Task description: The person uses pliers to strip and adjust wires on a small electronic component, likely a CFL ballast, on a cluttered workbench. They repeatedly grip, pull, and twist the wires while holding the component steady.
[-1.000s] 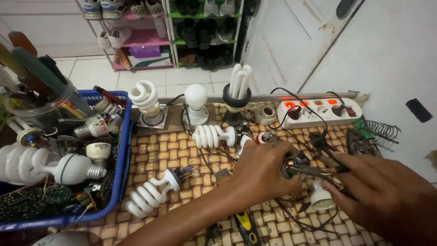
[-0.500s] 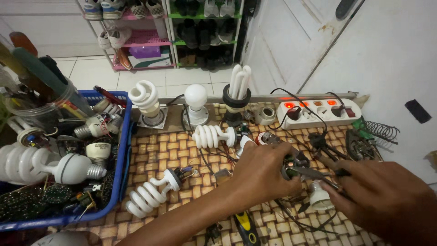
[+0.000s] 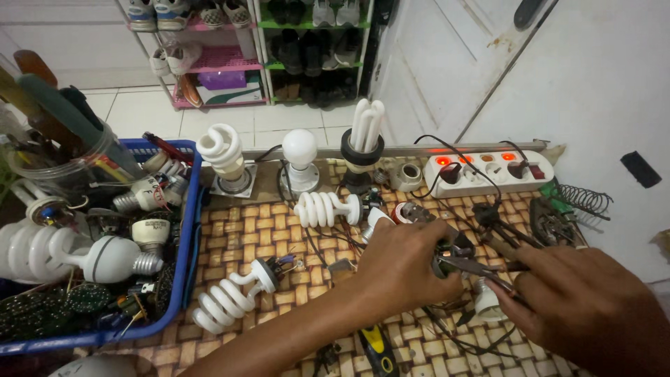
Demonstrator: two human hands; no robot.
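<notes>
The pliers point(image 3: 481, 269) could slip, because the part point(image 3: 447, 255) they bite is small and half hidden. Then the tips might poke the left hand point(image 3: 405, 262). The right hand point(image 3: 586, 307) is low and near, fingers closed around the pliers. The left hand is bent over, fingers closed on the part, above the mat point(image 3: 244, 237). Farther back, the power strip point(image 3: 488, 171) glows red, so loose wires point(image 3: 474, 209) nearby could be live.

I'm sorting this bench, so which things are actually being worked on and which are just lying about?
In use:
left hand
small lamp part
right hand
pliers

Lying about:
spiral bulb
blue crate
power strip
round bulb
</notes>
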